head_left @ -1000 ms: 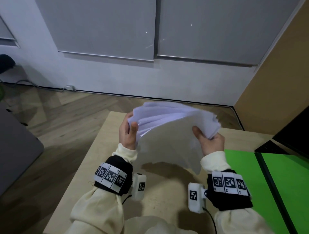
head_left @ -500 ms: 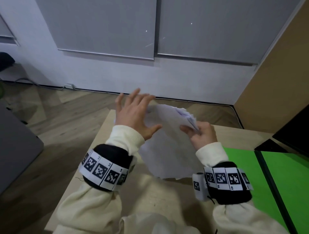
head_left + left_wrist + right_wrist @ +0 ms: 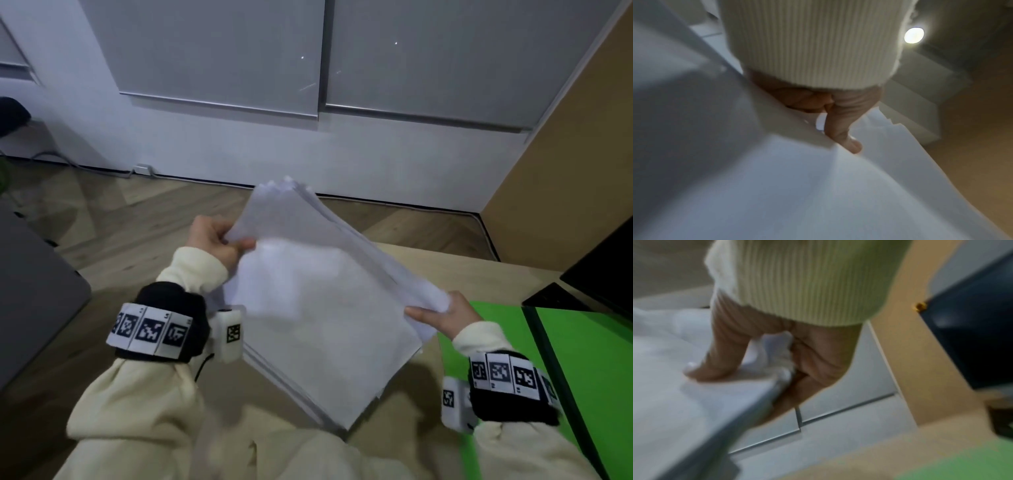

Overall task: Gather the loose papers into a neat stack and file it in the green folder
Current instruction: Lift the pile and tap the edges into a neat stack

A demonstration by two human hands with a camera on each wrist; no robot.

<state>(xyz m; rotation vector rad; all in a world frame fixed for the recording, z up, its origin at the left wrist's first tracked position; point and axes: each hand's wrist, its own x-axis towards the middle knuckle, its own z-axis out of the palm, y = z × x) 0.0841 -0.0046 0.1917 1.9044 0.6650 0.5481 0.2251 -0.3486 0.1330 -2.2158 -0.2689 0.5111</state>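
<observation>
A thick stack of white papers [image 3: 318, 308] hangs tilted above the wooden table [image 3: 462, 270], one corner pointing up and one down. My left hand [image 3: 219, 240] pinches its left corner, thumb on top. My right hand [image 3: 442, 315] grips the right corner, thumb pressed on the top sheet. In the left wrist view the papers [image 3: 818, 186] fill the frame under my thumb [image 3: 846, 134]. The right wrist view has my thumb [image 3: 715, 363] on the stack [image 3: 694, 402]. The green folder [image 3: 582, 349] lies open on the table at the right, below my right wrist.
A black monitor base [image 3: 561, 298] and screen stand at the table's far right, behind the folder. A grey surface [image 3: 30, 294] is at the left, across a strip of wooden floor. Beyond the table's far edge is a white wall [image 3: 308, 154].
The stack has swung from leaning away to a diagonal, spread out between my hands. My left hand, flat on the sheets half a second ago, now pinches the left corner. My right hand moved right and down.
</observation>
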